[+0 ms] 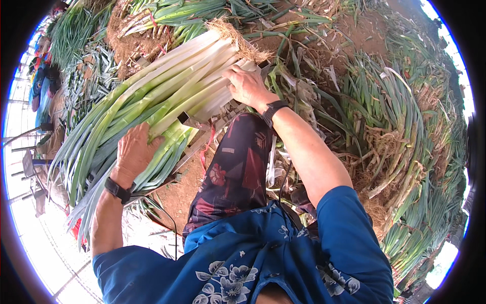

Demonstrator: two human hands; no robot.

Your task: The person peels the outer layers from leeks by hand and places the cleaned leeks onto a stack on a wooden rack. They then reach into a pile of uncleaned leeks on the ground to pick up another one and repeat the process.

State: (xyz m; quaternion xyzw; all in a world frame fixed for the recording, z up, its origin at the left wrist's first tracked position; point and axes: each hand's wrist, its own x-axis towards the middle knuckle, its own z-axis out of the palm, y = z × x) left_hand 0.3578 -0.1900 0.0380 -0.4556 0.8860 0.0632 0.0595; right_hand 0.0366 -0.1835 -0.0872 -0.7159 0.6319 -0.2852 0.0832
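A thick bundle of leeks [167, 86] lies slantwise before me, white stalks and hairy roots [235, 40] at the far right, green leaves fanning toward the near left. On the leaves rests my left hand [135, 152], open, fingers and thumb apart. My right hand [249, 87] lies over the white stalks near the root end, its thumb and fingers apart, the fingertips bent against the stalks. A pale, flat rack [215, 109] with a dark metal bracket [185, 118] shows beneath the bundle along its near side.
More leeks are heaped on the right [390, 116] and at the far side [197, 12]. A red strip [206, 152] hangs beside the rack. My knee [238, 157] is close to the rack, above brown soil [177, 200]. Loose leaves and husks litter the ground.
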